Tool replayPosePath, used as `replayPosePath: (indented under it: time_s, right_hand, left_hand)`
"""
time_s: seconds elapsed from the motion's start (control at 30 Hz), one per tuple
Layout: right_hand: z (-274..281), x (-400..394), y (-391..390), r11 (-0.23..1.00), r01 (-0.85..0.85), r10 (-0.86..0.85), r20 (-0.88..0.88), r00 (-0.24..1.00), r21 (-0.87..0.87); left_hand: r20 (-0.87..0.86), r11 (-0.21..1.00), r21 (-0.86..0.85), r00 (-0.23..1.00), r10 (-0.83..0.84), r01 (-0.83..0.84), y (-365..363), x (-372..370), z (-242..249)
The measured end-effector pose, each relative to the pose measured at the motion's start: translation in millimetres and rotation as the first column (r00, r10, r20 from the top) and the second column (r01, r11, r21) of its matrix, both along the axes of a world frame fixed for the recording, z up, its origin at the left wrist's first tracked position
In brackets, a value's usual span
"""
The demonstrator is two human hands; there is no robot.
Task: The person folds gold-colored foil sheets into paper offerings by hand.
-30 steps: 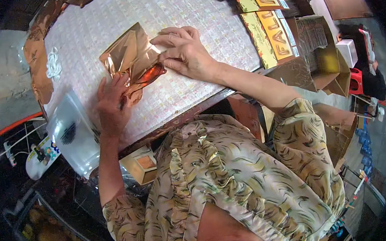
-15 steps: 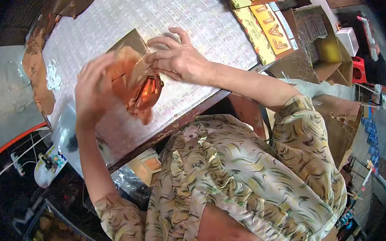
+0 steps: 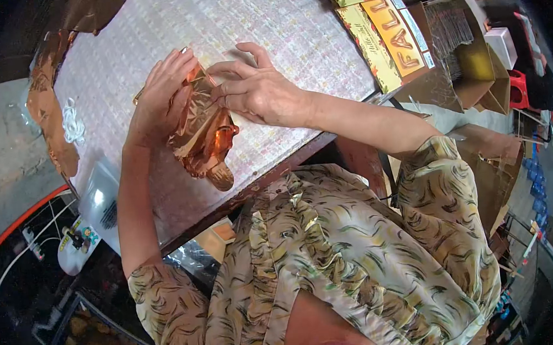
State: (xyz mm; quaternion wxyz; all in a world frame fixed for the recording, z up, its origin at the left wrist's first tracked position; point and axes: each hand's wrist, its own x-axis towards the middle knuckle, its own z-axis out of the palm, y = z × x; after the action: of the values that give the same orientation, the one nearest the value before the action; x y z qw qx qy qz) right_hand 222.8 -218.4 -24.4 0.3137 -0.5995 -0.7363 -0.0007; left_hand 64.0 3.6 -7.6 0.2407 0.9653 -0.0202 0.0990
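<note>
A crumpled, shiny copper-coloured foil balloon (image 3: 200, 136) hangs bunched between my hands, over the near part of the table. My left hand (image 3: 163, 98) lies along its left side, fingers pressed together and bent over the foil. From the right, my right hand (image 3: 261, 91) pinches the balloon's upper edge between thumb and index finger, with the other fingers partly lifted. The lower end of the foil droops toward the table's front edge. Part of the balloon is hidden behind my left hand.
Flat printed packs reading FALL (image 3: 395, 39) lie at the table's right edge. An open cardboard box (image 3: 456, 38) stands beyond them. More copper foil (image 3: 51, 108) and a white string bundle (image 3: 73, 121) lie along the left edge of the cloth-covered table (image 3: 227, 19).
My left hand has slowed and settled against the foil, which is now gathered narrower and hangs lower. My right hand keeps its pinch in nearly the same place.
</note>
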Motion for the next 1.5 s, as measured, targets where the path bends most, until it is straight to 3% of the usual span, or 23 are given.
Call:
replayPosePath:
  time_s: [0.23,0.3,0.5,0.63,0.7,0.73,0.77,0.83,0.9,0.97,1.0,1.07,1.27,1.5]
  right_hand:
    - [1.8,1.7,-0.4,0.998,-0.036,0.036,-0.005,0.999,-0.05]
    - [4.1,-1.3,1.1,0.998,0.03,-0.034,-0.089,0.995,-0.047]
    - [6.4,-2.0,6.3,0.995,0.0,0.009,0.089,0.996,-0.103]
    - [5.6,-0.9,5.8,0.998,-0.018,0.022,0.061,0.998,-0.062]
    - [8.3,-1.0,7.3,0.993,-0.059,0.067,0.075,0.995,-0.099]
    - [7.3,-1.0,6.7,0.993,-0.042,0.051,0.085,0.995,-0.111]
    - [7.9,-1.2,6.4,0.992,-0.022,0.034,0.094,0.995,-0.124]
    - [11.0,-1.7,6.2,0.988,-0.046,0.059,0.088,0.994,-0.149]
    - [10.5,-1.6,5.9,0.985,-0.017,0.037,0.115,0.993,-0.169]
    - [11.3,-0.9,7.1,0.984,-0.034,0.058,0.136,0.989,-0.176]
    - [11.1,0.0,7.0,0.983,-0.024,0.048,0.128,0.991,-0.183]
    - [11.9,-2.2,8.3,0.983,-0.013,0.031,0.096,0.995,-0.184]
    - [15.7,-3.3,7.7,0.978,-0.016,0.025,0.039,0.999,-0.206]
    - [12.5,-2.7,6.4,0.977,-0.009,0.02,0.051,0.999,-0.211]
  left_hand:
    - [-0.013,1.0,0.023,1.0,0.02,-0.019,-2.0,-1.6,1.5]
    - [-0.01,1.0,0.002,1.0,0.021,-0.021,-2.7,-2.3,2.7]
    - [0.013,1.0,0.01,1.0,0.002,-0.002,2.4,-5.1,-6.5]
    - [0.098,0.999,-0.033,0.994,0.041,-0.038,9.4,-5.0,-12.3]
    - [0.108,0.942,-0.331,0.99,0.091,-0.05,17.5,-6.4,-14.8]
    - [-0.001,0.834,-0.511,0.971,0.24,-0.206,18.4,-10.6,-8.8]
    - [0.01,0.827,-0.512,0.961,0.276,-0.232,25.8,-19.1,-5.2]
    - [-0.085,0.685,-0.588,0.875,0.477,-0.43,47.8,-31.9,-6.7]
    - [0.007,0.702,-0.591,0.867,0.499,-0.399,59.3,-47.0,-15.2]
    - [0.063,0.821,-0.363,0.867,0.494,-0.441,63.8,-58.5,-23.8]
    - [0.066,0.81,-0.369,0.857,0.512,-0.456,63.7,-60.0,-29.1]
    - [0.19,0.874,-0.06,0.854,0.485,-0.482,61.9,-57.5,-41.5]
    - [0.206,0.843,0.076,0.836,0.509,-0.532,57.7,-59.6,-50.1]
    - [0.19,0.808,0.082,0.805,0.562,-0.583,50.7,-58.1,-46.1]
